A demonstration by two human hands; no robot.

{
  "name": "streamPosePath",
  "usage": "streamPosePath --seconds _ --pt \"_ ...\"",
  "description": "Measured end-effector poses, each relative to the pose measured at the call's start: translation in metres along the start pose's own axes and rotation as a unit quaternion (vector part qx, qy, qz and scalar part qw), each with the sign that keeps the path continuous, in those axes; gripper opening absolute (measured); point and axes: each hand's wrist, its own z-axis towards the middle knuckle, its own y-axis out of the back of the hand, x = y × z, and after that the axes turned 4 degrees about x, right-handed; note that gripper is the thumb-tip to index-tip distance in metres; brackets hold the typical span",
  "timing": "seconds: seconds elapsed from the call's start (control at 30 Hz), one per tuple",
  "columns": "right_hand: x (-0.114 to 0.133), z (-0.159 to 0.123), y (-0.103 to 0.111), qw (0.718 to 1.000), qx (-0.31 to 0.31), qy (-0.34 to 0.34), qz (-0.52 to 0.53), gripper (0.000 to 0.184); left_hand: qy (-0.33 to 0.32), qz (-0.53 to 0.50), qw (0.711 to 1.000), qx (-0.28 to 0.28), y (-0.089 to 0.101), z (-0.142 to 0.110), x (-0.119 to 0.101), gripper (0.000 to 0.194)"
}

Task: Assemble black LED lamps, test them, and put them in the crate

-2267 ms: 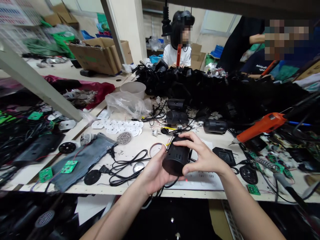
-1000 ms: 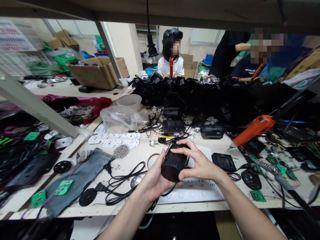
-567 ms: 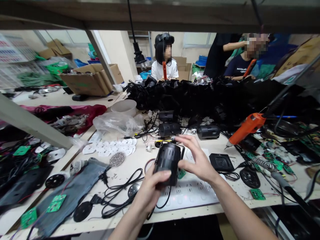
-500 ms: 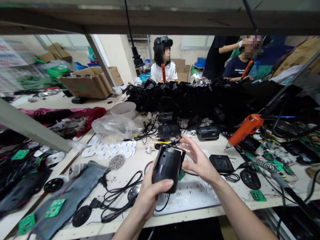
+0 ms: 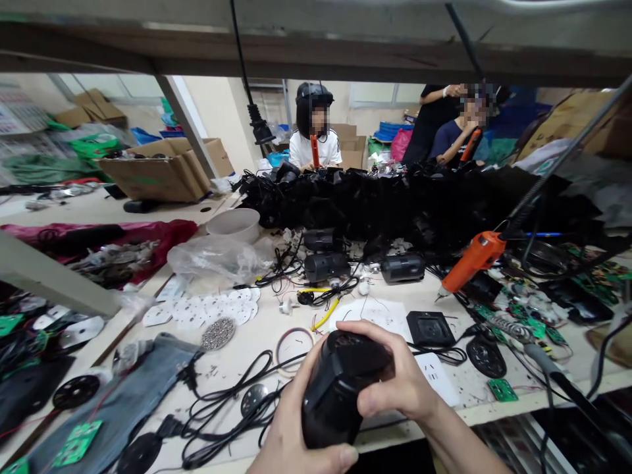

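Observation:
A black plastic housing (image 5: pixel 336 395) with a rounded body is held close to me over the front of the bench. My left hand (image 5: pixel 291 421) wraps its left side, thumb across the lower front. From the right, my right hand (image 5: pixel 402 375) grips its top and side, fingers curled over the upper end. Beneath and to the right, a white power strip (image 5: pixel 437 376) is partly hidden by my right hand. A yellow-handled tool (image 5: pixel 326 316) lies just beyond the housing. Black power cables (image 5: pixel 232 395) are coiled to the left.
An orange electric screwdriver (image 5: pixel 471 263) hangs at the right, near a soldering iron (image 5: pixel 548 365) and green circuit boards (image 5: pixel 502 390). Screws (image 5: pixel 218 334) and white plates (image 5: pixel 197 306) lie left. Similar housings (image 5: pixel 326 266) stand behind, before a heap of black parts (image 5: pixel 395 197). People are beyond.
The housing has come lower and nearer to me, and it has been turned. My right hand, previously apart with fingers spread, has closed on it. The camera view has shifted slightly.

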Motion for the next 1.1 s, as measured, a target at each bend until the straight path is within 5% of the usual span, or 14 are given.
streamPosePath --seconds 0.1,0.27,0.37,0.43,0.53,0.67,0.8,1.0,1.1 --pt "0.001 0.009 -0.003 0.999 -0.019 0.011 -0.038 0.074 0.03 0.015 0.999 -0.023 -0.003 0.006 -0.008 0.094" --pt "0.0 0.045 -0.006 0.998 -0.023 0.038 -0.042 0.081 0.041 -0.065 0.984 -0.162 0.002 0.025 -0.03 0.068" --pt "-0.01 0.06 -0.004 0.998 0.044 0.047 0.003 0.095 0.02 -0.222 0.947 -0.232 0.019 0.04 -0.047 0.06" --pt "-0.019 0.062 -0.002 0.992 0.111 0.029 -0.05 0.078 -0.017 -0.295 0.911 -0.289 0.035 0.049 -0.061 0.047" --pt "-0.028 0.058 -0.002 0.955 0.173 0.047 -0.238 0.042 -0.092 -0.34 0.882 -0.314 0.057 0.059 -0.081 0.033" --pt "-0.029 0.053 -0.008 0.863 0.226 0.124 -0.434 0.05 -0.11 -0.358 0.88 -0.293 0.069 0.063 -0.098 0.035" --pt "-0.027 0.056 -0.009 0.794 0.088 0.141 -0.585 0.015 -0.116 -0.351 0.883 -0.289 0.062 0.056 -0.112 0.038" --pt "-0.006 0.057 0.027 0.744 -0.138 0.12 -0.643 0.031 -0.141 -0.303 0.884 -0.328 0.058 0.032 -0.127 0.033" --pt "0.019 0.031 0.04 0.697 -0.229 0.152 -0.662 0.035 -0.012 -0.334 0.867 -0.369 0.049 0.021 -0.113 0.043"
